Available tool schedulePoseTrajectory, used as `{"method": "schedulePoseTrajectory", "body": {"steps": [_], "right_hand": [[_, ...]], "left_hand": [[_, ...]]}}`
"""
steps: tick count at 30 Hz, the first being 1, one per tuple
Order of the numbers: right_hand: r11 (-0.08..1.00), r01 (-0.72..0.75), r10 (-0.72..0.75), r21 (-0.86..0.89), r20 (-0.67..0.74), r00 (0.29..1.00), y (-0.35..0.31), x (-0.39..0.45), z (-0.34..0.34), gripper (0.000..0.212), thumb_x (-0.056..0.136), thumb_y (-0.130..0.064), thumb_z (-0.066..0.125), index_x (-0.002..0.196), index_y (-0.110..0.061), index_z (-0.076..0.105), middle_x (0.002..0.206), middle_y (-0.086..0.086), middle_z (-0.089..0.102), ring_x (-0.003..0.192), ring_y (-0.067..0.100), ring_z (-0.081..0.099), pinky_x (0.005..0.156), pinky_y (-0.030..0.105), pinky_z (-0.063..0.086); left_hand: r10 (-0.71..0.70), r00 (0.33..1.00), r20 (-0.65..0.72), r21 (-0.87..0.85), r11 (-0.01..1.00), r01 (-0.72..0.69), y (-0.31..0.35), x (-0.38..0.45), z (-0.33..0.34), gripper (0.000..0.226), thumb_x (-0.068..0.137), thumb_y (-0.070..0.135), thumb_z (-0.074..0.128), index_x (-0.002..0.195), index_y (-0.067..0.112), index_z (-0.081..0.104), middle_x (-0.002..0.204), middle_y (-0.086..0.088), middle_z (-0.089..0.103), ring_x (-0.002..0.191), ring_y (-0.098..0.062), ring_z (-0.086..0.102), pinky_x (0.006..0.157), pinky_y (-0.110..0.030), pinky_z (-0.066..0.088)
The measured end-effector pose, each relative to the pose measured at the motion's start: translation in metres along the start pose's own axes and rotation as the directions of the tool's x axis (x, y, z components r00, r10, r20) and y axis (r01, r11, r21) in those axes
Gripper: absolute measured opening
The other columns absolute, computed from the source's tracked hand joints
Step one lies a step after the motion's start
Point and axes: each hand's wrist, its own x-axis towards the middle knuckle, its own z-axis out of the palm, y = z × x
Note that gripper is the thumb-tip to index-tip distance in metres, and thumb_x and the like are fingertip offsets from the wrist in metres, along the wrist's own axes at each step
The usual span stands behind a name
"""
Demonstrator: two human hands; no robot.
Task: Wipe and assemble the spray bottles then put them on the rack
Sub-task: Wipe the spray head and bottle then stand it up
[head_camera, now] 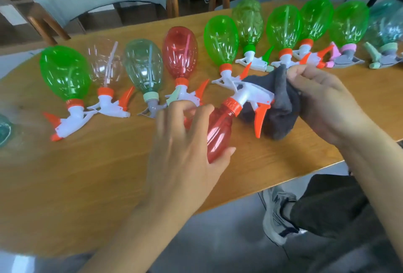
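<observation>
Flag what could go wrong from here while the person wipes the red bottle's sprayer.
The left hand grips the red translucent spray bottle loosely, so it might slip. The grey wiping cloth in the right hand could snag the orange trigger. Either elbow might knock the row of lying bottles.

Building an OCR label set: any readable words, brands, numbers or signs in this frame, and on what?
None readable.
Red spray bottle held by the left hand: no label or print visible.
Grey cloth in the right hand: plain.
Bottles lying on the wooden table: clear coloured plastic, no labels showing.
Grey shoe under the table: dark marking, too blurred to read.
</observation>
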Motion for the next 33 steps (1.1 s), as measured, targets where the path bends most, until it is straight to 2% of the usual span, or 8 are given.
{"method": "schedulePoseTrajectory", "body": {"steps": [5, 9, 14, 16, 19, 23, 29, 33], "right_hand": [[0.999, 0.029, -0.032, 0.015, 0.261, 0.965, -0.014, -0.002, 0.004, 0.010, 0.099, -0.019, 0.052, 0.091, -0.014, 0.054, 0.080, 0.001, 0.056, 0.070, 0.013, 0.054, 0.061, 0.021, 0.045], [0.989, 0.037, 0.023, -0.143, 0.395, 0.919, -0.024, -0.009, 0.009, 0.014, 0.087, -0.020, 0.072, 0.091, -0.010, 0.062, 0.082, 0.004, 0.065, 0.073, 0.016, 0.062, 0.066, 0.020, 0.051], [0.790, 0.175, 0.040, -0.588, 0.335, 0.941, -0.044, -0.013, 0.023, 0.010, 0.089, -0.019, 0.077, 0.093, -0.014, 0.069, 0.087, 0.001, 0.076, 0.083, 0.030, 0.074, 0.083, 0.057, 0.060], [0.766, 0.115, 0.084, -0.632, 0.276, 0.957, -0.052, -0.014, 0.034, 0.017, 0.089, -0.024, 0.078, 0.099, -0.023, 0.065, 0.088, 0.004, 0.077, 0.081, 0.041, 0.073, 0.072, 0.074, 0.054], [0.694, 0.050, 0.121, -0.718, 0.185, 0.975, -0.060, -0.015, 0.053, 0.024, 0.090, -0.038, 0.075, 0.106, -0.027, 0.060, 0.084, 0.009, 0.076, 0.064, 0.039, 0.068, 0.050, 0.058, 0.056], [0.550, 0.044, 0.143, -0.834, 0.146, 0.979, -0.071, -0.015, 0.070, 0.013, 0.094, -0.041, 0.069, 0.094, -0.028, 0.067, 0.080, -0.002, 0.077, 0.078, 0.035, 0.073, 0.073, 0.065, 0.057], [0.702, -0.039, 0.267, -0.711, 0.212, 0.940, -0.083, -0.026, 0.074, 0.013, 0.100, -0.010, 0.064, 0.111, -0.014, 0.070, 0.097, 0.007, 0.078, 0.076, 0.028, 0.077, 0.069, 0.042, 0.065], [0.486, 0.062, 0.106, -0.872, 0.129, 0.986, -0.067, -0.026, 0.072, 0.028, 0.097, -0.041, 0.067, 0.089, -0.015, 0.073, 0.078, 0.007, 0.073, 0.067, 0.020, 0.071, 0.064, 0.043, 0.057]], "left_hand": [[0.033, 0.986, 0.163, -0.074, 0.997, -0.021, -0.007, 0.003, -0.011, 0.066, 0.075, 0.057, 0.073, 0.131, 0.032, 0.049, 0.126, 0.010, 0.049, 0.110, -0.013, 0.052, 0.079, -0.028, 0.047], [0.065, 0.974, 0.217, -0.074, 0.996, -0.050, -0.010, 0.003, -0.015, 0.066, 0.076, 0.060, 0.070, 0.132, 0.036, 0.043, 0.127, 0.015, 0.053, 0.110, -0.013, 0.055, 0.081, -0.034, 0.050], [0.080, 0.982, 0.168, -0.049, 0.996, -0.072, -0.013, 0.002, -0.011, 0.067, 0.075, 0.057, 0.074, 0.131, 0.032, 0.049, 0.128, 0.012, 0.057, 0.109, -0.014, 0.059, 0.077, -0.030, 0.048], [0.081, 0.984, 0.160, -0.061, 0.995, -0.072, -0.015, 0.001, -0.011, 0.066, 0.075, 0.057, 0.073, 0.131, 0.031, 0.050, 0.126, 0.012, 0.057, 0.107, -0.014, 0.059, 0.074, -0.029, 0.047], [0.054, 0.988, 0.143, -0.123, 0.992, -0.037, -0.022, 0.001, -0.014, 0.066, 0.076, 0.057, 0.073, 0.132, 0.032, 0.049, 0.124, 0.013, 0.057, 0.106, -0.012, 0.058, 0.071, -0.029, 0.047], [0.063, 0.984, 0.169, -0.190, 0.981, -0.030, -0.032, 0.003, -0.019, 0.067, 0.078, 0.058, 0.075, 0.132, 0.031, 0.047, 0.122, 0.012, 0.057, 0.106, -0.014, 0.058, 0.073, -0.032, 0.052], [0.110, 0.986, 0.127, -0.183, 0.979, -0.085, -0.039, 0.000, -0.019, 0.067, 0.077, 0.056, 0.076, 0.130, 0.026, 0.050, 0.120, 0.008, 0.060, 0.104, -0.014, 0.058, 0.071, -0.024, 0.040], [0.098, 0.990, 0.098, -0.206, 0.976, -0.076, -0.039, -0.001, -0.018, 0.067, 0.077, 0.058, 0.074, 0.131, 0.027, 0.049, 0.122, 0.007, 0.060, 0.106, -0.016, 0.060, 0.069, -0.028, 0.047]]}}
